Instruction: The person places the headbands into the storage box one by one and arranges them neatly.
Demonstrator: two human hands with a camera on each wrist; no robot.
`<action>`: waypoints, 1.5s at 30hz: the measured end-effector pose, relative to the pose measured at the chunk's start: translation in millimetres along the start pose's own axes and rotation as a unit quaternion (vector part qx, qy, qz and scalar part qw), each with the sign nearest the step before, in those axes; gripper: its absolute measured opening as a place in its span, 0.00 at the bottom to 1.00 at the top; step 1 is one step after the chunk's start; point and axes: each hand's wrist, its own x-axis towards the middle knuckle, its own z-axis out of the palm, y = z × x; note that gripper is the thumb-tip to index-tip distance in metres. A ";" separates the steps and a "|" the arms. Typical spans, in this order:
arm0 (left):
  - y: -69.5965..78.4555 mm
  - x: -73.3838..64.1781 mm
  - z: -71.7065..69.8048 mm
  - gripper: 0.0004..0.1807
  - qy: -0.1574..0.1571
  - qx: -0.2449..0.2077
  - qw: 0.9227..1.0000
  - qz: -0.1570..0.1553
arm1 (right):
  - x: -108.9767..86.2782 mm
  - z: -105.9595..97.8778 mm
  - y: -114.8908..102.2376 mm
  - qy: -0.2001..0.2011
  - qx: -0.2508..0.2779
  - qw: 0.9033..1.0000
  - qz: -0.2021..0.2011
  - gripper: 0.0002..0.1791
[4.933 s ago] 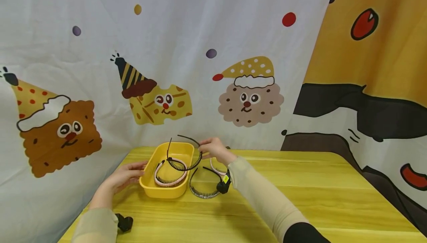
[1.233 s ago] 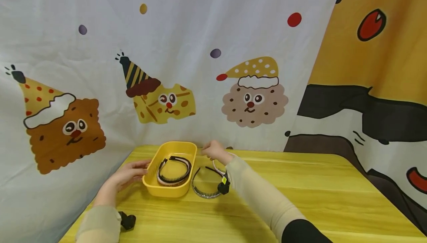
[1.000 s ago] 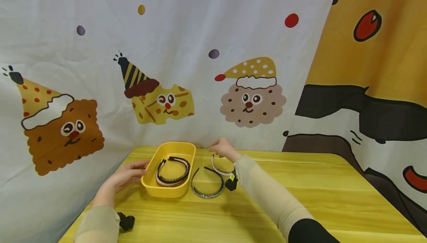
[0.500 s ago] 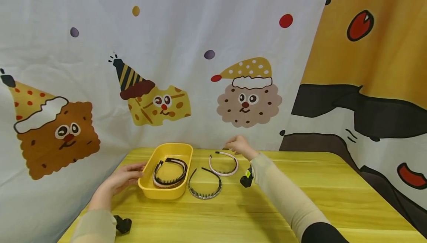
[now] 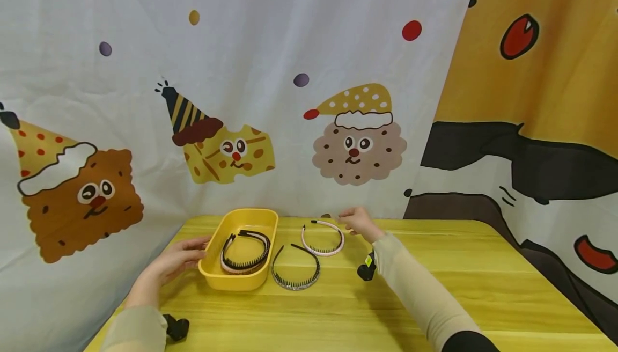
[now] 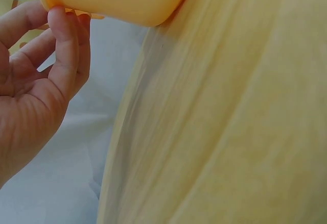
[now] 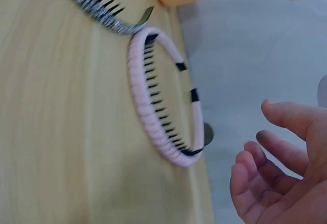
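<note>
Slippage worries me: the left hand (image 5: 173, 261), fingers relaxed against the oblong yellow plastic tub (image 5: 235, 282), could shove it — right of it, the loose-fingered, empty right hand (image 5: 360, 223) could knock the curved, ribbed pink headband (image 7: 141, 99).

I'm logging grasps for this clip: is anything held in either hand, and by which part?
The right hand holds nothing. The left hand touches the yellow basket at its left rim; whether it actually grips it cannot be told.
</note>
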 end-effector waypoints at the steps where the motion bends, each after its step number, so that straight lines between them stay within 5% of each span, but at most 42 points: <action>1: -0.4 0.1 0.0 0.36 0.000 0.001 1.000 0.000 | 0.0 0.4 3.6 0.001 0.002 1.000 0.004 0.19; 14: 0.4 0.6 -0.9 0.36 -0.005 -0.010 1.000 0.000 | 5.9 8.0 37.5 -0.003 0.063 0.998 -0.008 0.23; 31: -4.3 2.9 -2.0 0.35 -0.008 -0.003 1.000 0.000 | 10.0 16.5 47.1 0.015 0.000 1.000 -0.009 0.22; 45: -6.8 3.9 -3.0 0.35 -0.006 -0.011 1.000 -0.001 | 10.7 24.3 47.2 0.061 -0.093 0.994 -0.011 0.07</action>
